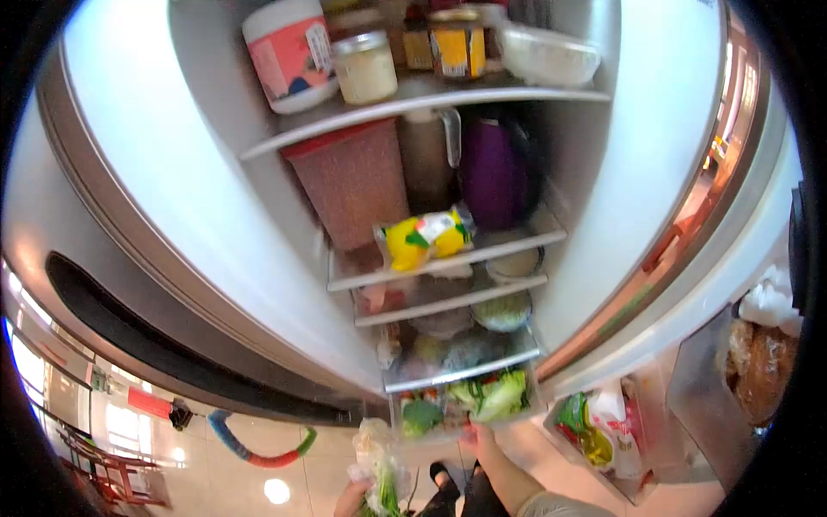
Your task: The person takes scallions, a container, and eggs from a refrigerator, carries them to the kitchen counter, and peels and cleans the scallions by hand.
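In the head view, a person's left hand [354, 488] grips a bunch of greens [380, 465] just left of an open refrigerator drawer [517, 418] holding broccoli [420, 415] and lettuce [502, 398], while the right hand [470, 433] is at the drawer's front edge, its grip too blurred to tell.

I have the right forearm [506, 472] slanting up and leftward from the bottom of my view, with the elbow out of sight and the right hand [470, 434] reaching out at its end; blur hides how far the fingers bend. My left hand [353, 496] sits lower, well apart from the right, its fingers closed in a grip close to the bottom edge.
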### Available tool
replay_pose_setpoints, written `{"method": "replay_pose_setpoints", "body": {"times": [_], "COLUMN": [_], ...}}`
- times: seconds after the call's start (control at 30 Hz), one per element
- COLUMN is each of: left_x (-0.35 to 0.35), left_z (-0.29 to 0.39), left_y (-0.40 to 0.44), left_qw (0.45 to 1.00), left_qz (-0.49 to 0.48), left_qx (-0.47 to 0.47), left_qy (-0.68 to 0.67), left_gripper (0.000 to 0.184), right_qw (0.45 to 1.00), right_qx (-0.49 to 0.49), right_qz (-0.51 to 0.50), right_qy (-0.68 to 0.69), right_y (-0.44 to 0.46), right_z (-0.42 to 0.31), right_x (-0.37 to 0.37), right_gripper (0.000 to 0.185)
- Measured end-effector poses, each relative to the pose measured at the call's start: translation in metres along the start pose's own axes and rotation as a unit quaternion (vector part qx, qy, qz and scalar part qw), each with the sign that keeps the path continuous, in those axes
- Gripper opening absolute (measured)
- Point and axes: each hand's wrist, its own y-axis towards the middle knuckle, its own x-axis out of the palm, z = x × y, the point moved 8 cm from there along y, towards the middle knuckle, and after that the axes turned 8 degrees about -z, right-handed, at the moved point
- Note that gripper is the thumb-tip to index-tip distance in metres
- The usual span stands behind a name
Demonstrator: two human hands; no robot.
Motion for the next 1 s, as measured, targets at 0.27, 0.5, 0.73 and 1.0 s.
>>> {"method": "replay_pose_setpoints", "body": {"times": [0.27, 0.5, 0.73, 1.0], "left_x": [-0.018, 0.044, 0.061, 0.045], "left_z": [-0.031, 0.001, -0.019, -0.101], "left_y": [0.017, -0.025, 0.005, 0.083], "left_qw": [0.994, 0.993, 0.994, 0.986], "left_qz": [-0.023, 0.045, 0.012, -0.03], "left_qx": [-0.042, -0.003, -0.059, -0.161], "left_qy": [0.101, -0.113, -0.092, -0.013], "left_gripper": [0.051, 0.055, 0.059, 0.059], "right_qw": [0.995, 0.995, 0.993, 0.987], "right_qx": [-0.026, -0.086, -0.063, -0.11], "right_qz": [-0.018, -0.006, -0.07, -0.117], "right_qy": [0.098, 0.043, 0.076, -0.021], "right_y": [0.039, 0.062, 0.043, 0.034], "right_z": [-0.038, -0.072, -0.08, -0.098], "right_x": [0.051, 0.111, 0.113, 0.079], "right_gripper": [0.011, 0.007, 0.034, 0.032]}}
